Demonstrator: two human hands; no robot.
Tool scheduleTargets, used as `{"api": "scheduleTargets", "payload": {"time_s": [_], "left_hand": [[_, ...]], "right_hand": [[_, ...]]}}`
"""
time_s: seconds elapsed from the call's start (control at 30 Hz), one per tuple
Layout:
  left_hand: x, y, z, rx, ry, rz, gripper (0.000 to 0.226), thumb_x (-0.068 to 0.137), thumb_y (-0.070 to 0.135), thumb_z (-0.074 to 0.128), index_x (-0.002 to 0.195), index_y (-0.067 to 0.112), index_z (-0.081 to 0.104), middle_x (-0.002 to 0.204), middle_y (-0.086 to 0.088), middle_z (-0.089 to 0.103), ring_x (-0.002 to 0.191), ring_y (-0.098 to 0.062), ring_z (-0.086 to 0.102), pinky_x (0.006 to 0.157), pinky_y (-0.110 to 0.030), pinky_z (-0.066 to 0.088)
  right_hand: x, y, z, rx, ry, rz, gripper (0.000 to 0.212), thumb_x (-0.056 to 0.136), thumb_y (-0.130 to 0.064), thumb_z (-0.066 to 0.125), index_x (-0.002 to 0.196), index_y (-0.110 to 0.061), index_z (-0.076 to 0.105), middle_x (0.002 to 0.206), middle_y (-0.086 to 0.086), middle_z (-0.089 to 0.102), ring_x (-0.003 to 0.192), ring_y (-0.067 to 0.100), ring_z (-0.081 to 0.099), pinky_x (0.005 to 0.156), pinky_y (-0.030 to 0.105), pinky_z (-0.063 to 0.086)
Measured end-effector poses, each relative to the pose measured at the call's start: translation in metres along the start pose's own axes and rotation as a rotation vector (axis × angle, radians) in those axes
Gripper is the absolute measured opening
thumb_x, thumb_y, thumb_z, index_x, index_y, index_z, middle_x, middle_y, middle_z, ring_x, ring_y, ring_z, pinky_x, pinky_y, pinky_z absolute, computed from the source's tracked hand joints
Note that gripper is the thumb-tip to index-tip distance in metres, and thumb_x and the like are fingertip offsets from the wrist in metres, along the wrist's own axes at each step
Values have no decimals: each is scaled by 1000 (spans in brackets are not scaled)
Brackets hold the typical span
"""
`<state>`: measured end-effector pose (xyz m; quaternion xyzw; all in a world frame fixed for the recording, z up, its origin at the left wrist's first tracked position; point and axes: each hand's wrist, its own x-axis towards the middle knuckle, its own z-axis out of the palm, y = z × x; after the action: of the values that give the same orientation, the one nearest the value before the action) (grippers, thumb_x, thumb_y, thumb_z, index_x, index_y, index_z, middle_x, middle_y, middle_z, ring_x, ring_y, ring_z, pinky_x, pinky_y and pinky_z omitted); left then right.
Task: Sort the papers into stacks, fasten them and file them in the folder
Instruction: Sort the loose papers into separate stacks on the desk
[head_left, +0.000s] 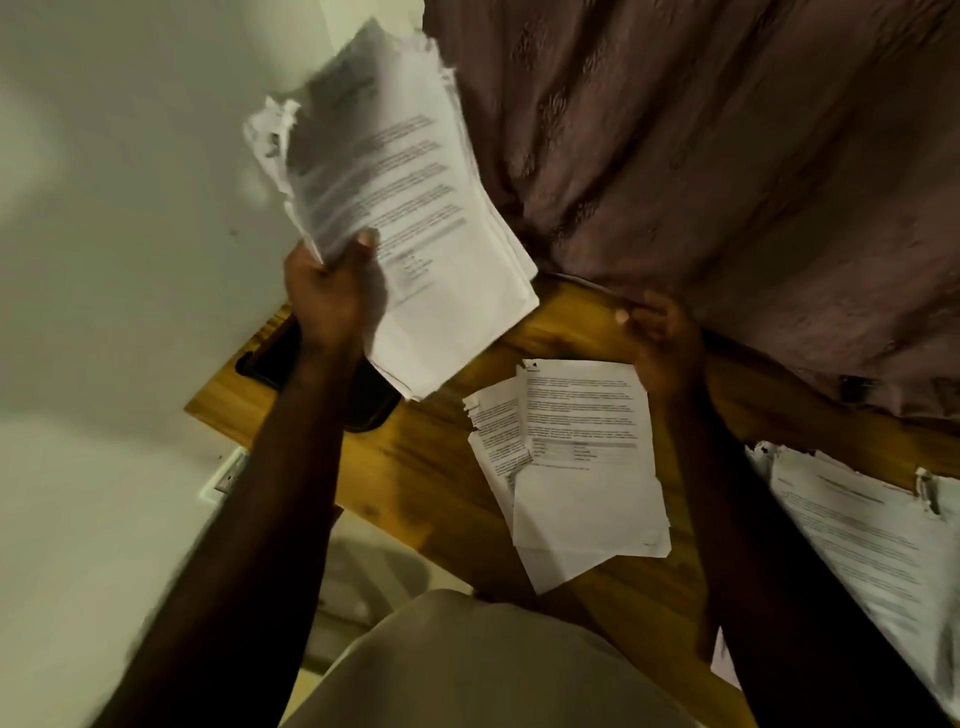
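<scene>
The left grip (332, 296) is closed round the lower edge of a thick stack of papers (410, 208), its thumb (366, 241) pressed flat on the printed top sheet and the fingers hidden behind. The stack is lifted off the bench (426, 467) and tilted, its ragged top corners up against the pale wall (130, 208).

The bench is warm-coloured wood with visible grain. It stands against that wall on the left, and a brownish patterned curtain (727, 156) hangs along its far side. A white wall socket (223, 475) sits low on the wall, below the bench's left end. A dark flat object (270, 358) lies at that end, partly hidden by the left forearm.

Both arms reach forward, the left raised, the right lower. The right grip (660, 343) hovers over the far edge of the bench close to the curtain, fingers loosely curled, with nothing visible in them.

I count three lots of paper: the one held, a small loose pile (587, 467) of at least three overlapping sheets mid-bench just below the right grip, and a second stack (872, 545) at the bench's right end, partly cut off by the frame.
</scene>
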<state>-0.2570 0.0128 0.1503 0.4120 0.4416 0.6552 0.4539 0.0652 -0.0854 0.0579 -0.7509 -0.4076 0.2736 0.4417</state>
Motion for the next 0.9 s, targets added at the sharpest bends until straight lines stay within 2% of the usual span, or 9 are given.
{"api": "scheduleTargets", "payload": {"time_s": [0.07, 0.17, 0.27, 0.4, 0.53, 0.67, 0.77, 0.83, 0.9], "left_hand": [[12, 0, -17, -44, 33, -48, 42, 81, 13, 82, 117, -4, 68, 107, -17, 72, 95, -29, 68, 87, -44, 53], [13, -4, -35, -79, 33, -103, 48, 82, 12, 81, 124, -4, 63, 109, -16, 67, 93, -26, 64, 83, -37, 53], [2, -10, -36, -37, 27, -135, 49, 86, 7, 76, 128, -9, 57, 102, -12, 62, 82, -19, 64, 69, -28, 55], [-16, -19, -27, 29, 24, -162, 40, 91, 2, 70, 127, -12, 58, 108, -18, 68, 91, -26, 69, 71, -31, 60], [-21, -28, -27, 108, -28, -167, 10, 93, 4, 68, 97, -4, 64, 69, 0, 62, 52, -10, 59, 45, -23, 48], [-22, -26, -28, 86, -30, -183, 9, 91, 5, 70, 88, 9, 64, 67, 6, 64, 53, -6, 60, 48, -22, 46], [-25, -26, -28, 94, -49, -196, 12, 93, 4, 68, 92, -6, 62, 61, 9, 60, 49, -3, 56, 45, -20, 45], [-29, -25, -27, 103, -39, -215, 21, 92, 5, 70, 100, -12, 63, 66, 7, 66, 57, -6, 60, 53, -25, 49], [-31, -23, -26, 94, -59, -244, 11, 90, 6, 72, 102, 6, 70, 84, 3, 76, 77, -17, 71, 69, -34, 56]], "right_hand": [[1, 57, -4, -264, -53, 141, 103, 80, -89, 34, 146, -11, 45, 146, 12, 50, 130, 24, 49, 111, 42, 38], [-32, 93, -13, -226, 12, 316, 59, 87, -51, 68, 131, -13, 57, 119, 5, 63, 107, 24, 61, 96, 43, 51], [-51, 116, -4, -235, -23, 356, 67, 83, -47, 75, 137, -14, 54, 126, 12, 63, 113, 34, 63, 94, 50, 55], [-51, 125, 15, -345, -7, 349, 83, 83, -43, 78, 148, -11, 37, 136, 20, 53, 122, 43, 56, 98, 56, 52], [-53, 129, 21, -560, 28, 332, 91, 80, -47, 79, 146, -6, 33, 132, 25, 53, 118, 46, 57, 96, 58, 51], [-56, 123, 22, -619, 5, 291, 84, 83, -43, 79, 143, -3, 35, 126, 25, 56, 112, 45, 60, 92, 56, 54], [-52, 124, 22, -533, -15, 255, 66, 86, -31, 78, 136, -3, 44, 122, 22, 59, 109, 42, 62, 87, 47, 54], [-52, 124, 21, -422, -13, 250, 43, 91, -22, 73, 127, -5, 55, 119, 20, 62, 108, 40, 63, 85, 42, 52], [-53, 119, 18, -283, 2, 308, 34, 93, -15, 68, 125, -7, 61, 122, 17, 64, 112, 39, 63, 86, 43, 53]]}}
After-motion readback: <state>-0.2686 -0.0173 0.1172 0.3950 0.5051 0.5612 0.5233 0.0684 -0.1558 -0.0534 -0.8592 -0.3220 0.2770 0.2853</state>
